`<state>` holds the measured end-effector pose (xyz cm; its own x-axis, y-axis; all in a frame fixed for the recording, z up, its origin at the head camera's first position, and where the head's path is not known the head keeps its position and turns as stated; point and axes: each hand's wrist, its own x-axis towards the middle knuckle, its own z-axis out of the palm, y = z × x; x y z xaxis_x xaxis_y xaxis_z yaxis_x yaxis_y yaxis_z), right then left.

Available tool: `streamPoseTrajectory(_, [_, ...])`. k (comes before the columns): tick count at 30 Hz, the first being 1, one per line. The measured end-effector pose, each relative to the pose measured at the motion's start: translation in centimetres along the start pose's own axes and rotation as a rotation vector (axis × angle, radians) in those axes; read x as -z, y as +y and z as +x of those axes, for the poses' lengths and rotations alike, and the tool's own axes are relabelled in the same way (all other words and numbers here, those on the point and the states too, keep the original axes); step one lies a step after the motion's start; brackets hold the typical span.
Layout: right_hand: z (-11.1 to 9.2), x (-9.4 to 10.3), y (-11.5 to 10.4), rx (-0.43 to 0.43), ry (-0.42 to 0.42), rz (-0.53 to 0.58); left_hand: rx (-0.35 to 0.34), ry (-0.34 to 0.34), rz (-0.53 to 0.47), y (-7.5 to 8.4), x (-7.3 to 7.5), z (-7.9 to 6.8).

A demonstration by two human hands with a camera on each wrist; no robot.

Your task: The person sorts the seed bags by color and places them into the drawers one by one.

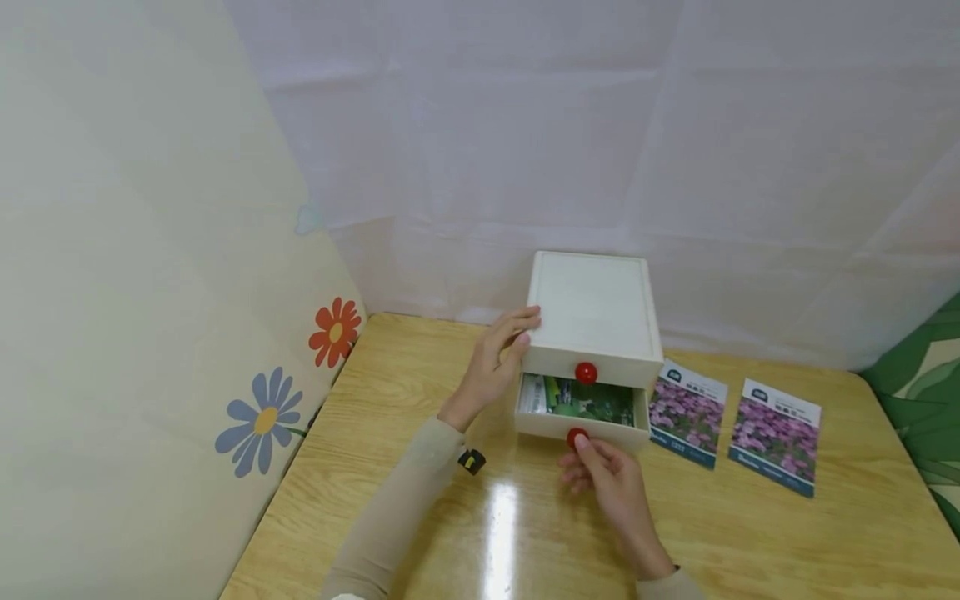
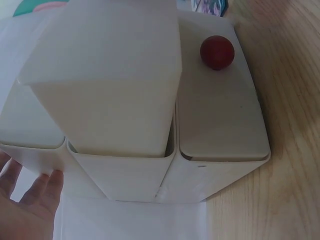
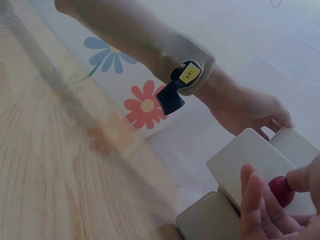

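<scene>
A small white drawer cabinet (image 1: 592,304) stands on the table with its middle drawer (image 2: 117,117) pulled partway out. Inside that drawer lie flat packets with green pictures (image 1: 588,402). My right hand (image 1: 618,492) pinches the drawer's red knob (image 3: 281,192) between thumb and fingers. My left hand (image 1: 491,367) rests on the left side of the cabinet, fingertips reaching its top edge. In the left wrist view, the fingers (image 2: 50,190) of that hand lie extended against the casing. The upper drawer, with a red knob (image 1: 586,372), and the lower drawer (image 2: 220,110) are closed.
Two seed packets with pink flowers, one (image 1: 690,412) beside the cabinet and another (image 1: 776,437) farther right, lie on the wooden table (image 1: 750,542). White cloth (image 1: 480,150) hangs behind. A flower-decorated panel (image 1: 150,292) borders the left side.
</scene>
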<state>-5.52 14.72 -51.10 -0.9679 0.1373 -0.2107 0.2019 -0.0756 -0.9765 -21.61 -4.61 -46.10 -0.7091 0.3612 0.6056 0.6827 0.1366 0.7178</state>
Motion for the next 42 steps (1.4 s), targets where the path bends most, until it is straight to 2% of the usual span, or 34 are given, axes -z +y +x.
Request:
streamPoseTrajectory(1, [0.2,0.0,0.0,-0.003,-0.001,0.002,-0.004,-0.002,-0.006,-0.1,0.0,0.0])
streamPoseTrajectory(8, [1.3,0.3,-0.3,0.004,-0.006,0.002,-0.001,0.006,-0.034,3.8,0.5,0.4])
streamPoseTrajectory(18, [2.3,0.2,-0.8,-0.002,-0.009,-0.024,0.015,0.009,-0.045,3.9,0.4,0.4])
streamPoseTrajectory(25, [2.8,0.3,-0.9,-0.024,-0.021,-0.029,-0.010,0.012,-0.047,4.0,0.5,0.4])
streamPoseTrajectory(34, [3.4,0.3,-1.2,0.004,-0.013,-0.019,-0.037,0.010,-0.028,4.1,0.7,0.4])
streamPoseTrajectory(42, [3.9,0.0,-1.3,0.029,0.006,0.006,0.002,0.009,-0.054,4.0,0.4,0.3])
